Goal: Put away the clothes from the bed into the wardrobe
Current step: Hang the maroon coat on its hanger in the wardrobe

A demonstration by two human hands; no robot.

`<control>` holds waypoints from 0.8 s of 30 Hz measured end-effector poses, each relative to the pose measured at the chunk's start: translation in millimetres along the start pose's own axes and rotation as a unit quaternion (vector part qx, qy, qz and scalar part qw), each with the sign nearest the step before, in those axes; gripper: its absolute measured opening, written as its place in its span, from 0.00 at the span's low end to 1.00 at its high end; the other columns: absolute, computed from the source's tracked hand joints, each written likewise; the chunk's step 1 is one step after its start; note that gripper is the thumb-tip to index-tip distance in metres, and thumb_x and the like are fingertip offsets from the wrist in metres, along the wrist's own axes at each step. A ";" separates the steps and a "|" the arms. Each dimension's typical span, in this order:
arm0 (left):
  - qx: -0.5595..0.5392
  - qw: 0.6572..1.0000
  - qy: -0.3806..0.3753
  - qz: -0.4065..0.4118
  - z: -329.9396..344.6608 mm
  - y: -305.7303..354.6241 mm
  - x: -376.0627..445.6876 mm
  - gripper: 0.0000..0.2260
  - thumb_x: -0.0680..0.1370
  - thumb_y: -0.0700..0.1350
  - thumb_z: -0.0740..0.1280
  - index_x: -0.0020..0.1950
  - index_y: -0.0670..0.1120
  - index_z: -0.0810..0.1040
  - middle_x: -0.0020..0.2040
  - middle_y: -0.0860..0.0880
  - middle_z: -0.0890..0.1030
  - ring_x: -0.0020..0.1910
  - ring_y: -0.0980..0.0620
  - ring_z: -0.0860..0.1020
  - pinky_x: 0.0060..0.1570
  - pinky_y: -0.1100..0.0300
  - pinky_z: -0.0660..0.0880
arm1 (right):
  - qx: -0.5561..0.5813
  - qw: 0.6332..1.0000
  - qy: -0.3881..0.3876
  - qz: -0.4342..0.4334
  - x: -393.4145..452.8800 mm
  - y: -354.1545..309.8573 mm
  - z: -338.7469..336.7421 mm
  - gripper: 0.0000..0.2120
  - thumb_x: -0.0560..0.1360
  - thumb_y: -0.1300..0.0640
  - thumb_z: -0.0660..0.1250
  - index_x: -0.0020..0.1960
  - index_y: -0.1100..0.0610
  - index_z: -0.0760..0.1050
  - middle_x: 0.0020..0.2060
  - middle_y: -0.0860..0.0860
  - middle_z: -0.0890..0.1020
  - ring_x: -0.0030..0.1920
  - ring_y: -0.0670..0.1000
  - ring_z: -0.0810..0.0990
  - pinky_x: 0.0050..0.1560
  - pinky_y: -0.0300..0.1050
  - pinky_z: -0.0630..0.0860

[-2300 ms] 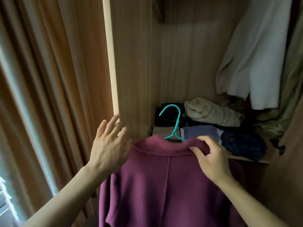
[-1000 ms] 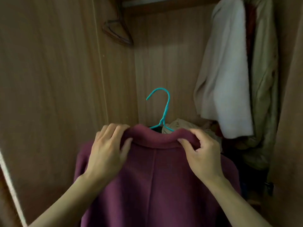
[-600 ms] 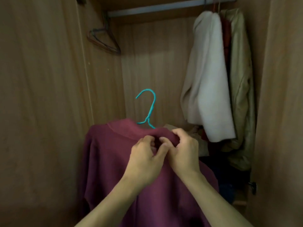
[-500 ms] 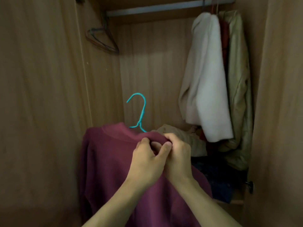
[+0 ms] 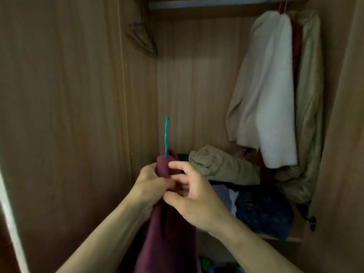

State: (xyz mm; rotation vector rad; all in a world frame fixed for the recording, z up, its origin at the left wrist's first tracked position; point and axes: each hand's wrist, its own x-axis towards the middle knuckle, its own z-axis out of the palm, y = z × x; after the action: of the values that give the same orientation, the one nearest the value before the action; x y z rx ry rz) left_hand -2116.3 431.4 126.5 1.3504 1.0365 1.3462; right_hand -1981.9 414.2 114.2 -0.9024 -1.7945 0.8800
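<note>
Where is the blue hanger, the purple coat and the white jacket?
blue hanger (image 5: 166,134): head view, on its hook.
purple coat (image 5: 169,233): head view, cloth below the hands.
white jacket (image 5: 271,99): head view, on its sleeve.

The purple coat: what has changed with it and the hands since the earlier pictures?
The coat has been turned from broadside to edge-on, so the teal hanger hook now shows as a thin line. Both hands, left and right, moved from the collar's ends to pinch it together at the middle. The white coat still hangs on the right.
</note>
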 end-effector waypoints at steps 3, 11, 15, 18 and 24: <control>0.014 0.999 -0.031 -0.007 -27.3 -5.8 0.4 0.16 0.65 0.23 0.67 0.52 0.33 0.80 0.39 0.35 0.82 0.35 0.43 0.82 0.32 0.57 0.79 | 0.043 0.997 -0.061 0.017 9.7 -1.7 7.4 0.22 0.74 0.55 0.71 0.67 0.46 0.73 0.55 0.50 0.84 0.54 0.48 0.84 0.59 0.51 0.80; 0.169 0.984 -0.052 0.036 -79.9 -21.8 10.7 0.21 0.64 0.28 0.63 0.52 0.43 0.81 0.40 0.37 0.84 0.37 0.40 0.83 0.35 0.50 0.80 | -0.261 0.910 0.212 -0.242 45.8 48.5 -21.5 0.08 0.77 0.64 0.66 0.52 0.53 0.80 0.42 0.45 0.82 0.39 0.44 0.81 0.40 0.46 0.78; 0.258 0.961 -0.053 0.083 -91.5 -18.0 16.6 0.21 0.65 0.29 0.62 0.54 0.45 0.80 0.43 0.42 0.85 0.42 0.42 0.85 0.40 0.45 0.82 | -0.296 0.935 0.120 -0.152 89.5 92.4 -54.6 0.25 0.77 0.69 0.64 0.71 0.52 0.70 0.67 0.48 0.74 0.68 0.45 0.70 0.71 0.46 0.67; 0.300 0.945 -0.075 0.105 -93.5 -10.8 25.0 0.23 0.64 0.31 0.62 0.56 0.44 0.79 0.47 0.43 0.85 0.47 0.44 0.84 0.44 0.46 0.82 | -0.306 0.939 0.036 -0.150 116.3 121.8 -61.4 0.27 0.78 0.63 0.67 0.75 0.52 0.65 0.71 0.50 0.71 0.72 0.46 0.67 0.74 0.47 0.63; 0.411 0.896 -0.082 0.148 -76.1 -4.1 57.1 0.22 0.65 0.31 0.63 0.56 0.46 0.79 0.49 0.50 0.83 0.49 0.52 0.82 0.48 0.55 0.80 | -0.225 0.952 0.048 -0.201 157.9 154.7 -80.1 0.14 0.77 0.55 0.69 0.62 0.50 0.75 0.53 0.44 0.79 0.55 0.43 0.77 0.58 0.44 0.74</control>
State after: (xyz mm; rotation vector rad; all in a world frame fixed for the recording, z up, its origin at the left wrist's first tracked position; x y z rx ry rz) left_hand -2189.7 491.8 131.6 2.2820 1.3941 0.9848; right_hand -1925.4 638.5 72.2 -0.7945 -2.0313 0.1639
